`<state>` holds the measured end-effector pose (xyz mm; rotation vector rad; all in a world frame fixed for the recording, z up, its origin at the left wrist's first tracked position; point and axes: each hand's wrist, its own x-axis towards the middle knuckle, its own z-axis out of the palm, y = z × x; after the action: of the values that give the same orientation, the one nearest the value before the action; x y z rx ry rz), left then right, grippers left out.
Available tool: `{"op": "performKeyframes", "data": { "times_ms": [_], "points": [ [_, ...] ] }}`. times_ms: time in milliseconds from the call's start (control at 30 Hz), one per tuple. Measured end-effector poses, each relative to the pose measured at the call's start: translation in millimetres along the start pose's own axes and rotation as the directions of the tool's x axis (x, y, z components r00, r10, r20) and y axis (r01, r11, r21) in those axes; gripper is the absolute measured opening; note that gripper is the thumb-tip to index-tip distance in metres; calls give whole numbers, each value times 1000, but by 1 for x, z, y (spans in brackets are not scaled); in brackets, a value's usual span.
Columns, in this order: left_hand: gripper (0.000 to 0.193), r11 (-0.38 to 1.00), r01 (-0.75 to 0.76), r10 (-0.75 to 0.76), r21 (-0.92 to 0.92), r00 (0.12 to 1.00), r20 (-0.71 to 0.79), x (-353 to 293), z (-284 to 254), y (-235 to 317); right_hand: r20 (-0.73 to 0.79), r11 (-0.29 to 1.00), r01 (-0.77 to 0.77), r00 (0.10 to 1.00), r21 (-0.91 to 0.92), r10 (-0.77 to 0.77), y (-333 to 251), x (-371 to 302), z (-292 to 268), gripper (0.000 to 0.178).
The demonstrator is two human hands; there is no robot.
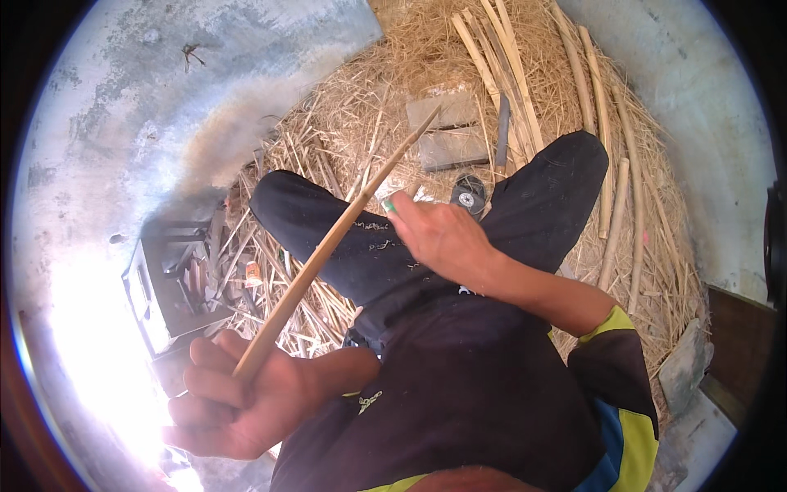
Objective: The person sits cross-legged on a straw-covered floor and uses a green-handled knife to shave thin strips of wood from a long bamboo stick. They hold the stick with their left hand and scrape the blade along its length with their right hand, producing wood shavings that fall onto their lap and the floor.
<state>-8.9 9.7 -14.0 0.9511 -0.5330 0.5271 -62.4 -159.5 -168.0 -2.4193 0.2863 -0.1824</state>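
Observation:
A long, pale wooden stick slants across my lap, its narrow tip pointing up and away to the right. My left hand is closed round its thick lower end. Beside the stick's upper half is my right hand, fingers curled together over my crossed legs. A small green patch shows at its fingertips; whatever that hand grips is hidden. Tiny pale shavings lie on my dark trousers.
Straw and shavings cover the floor. Grey bricks, a round dark object and a grey bar lie ahead. Long wooden poles rest to the right. A dark open box stands left, beside a bluish wall.

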Motion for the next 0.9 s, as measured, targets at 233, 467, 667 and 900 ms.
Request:
{"op": "performKeyframes", "data": {
  "times_ms": [233, 467, 667, 900],
  "points": [
    [48, 903, -108, 211, 415, 955, -210, -3, 21, -9, -76, 995, 70, 995, 76, -65, 8, 1, -5, 17],
    [48, 944, -10, 120, 330, 942, -313, 5, 7, -5, -70, 1000, 11, 997, -10, -11, 24, 10, 3, 18],
    [47, 804, -109, 310, 585, 916, -255, 3, 19, -14, 7, 984, -143, 990, -103, 144, 50, 20, 11, 20],
    [47, 822, -115, 320, 559, 903, -286, 0, 29, -12, -28, 997, -62, 998, -50, 61, 46, 20, 18, 22]
  ]
}}
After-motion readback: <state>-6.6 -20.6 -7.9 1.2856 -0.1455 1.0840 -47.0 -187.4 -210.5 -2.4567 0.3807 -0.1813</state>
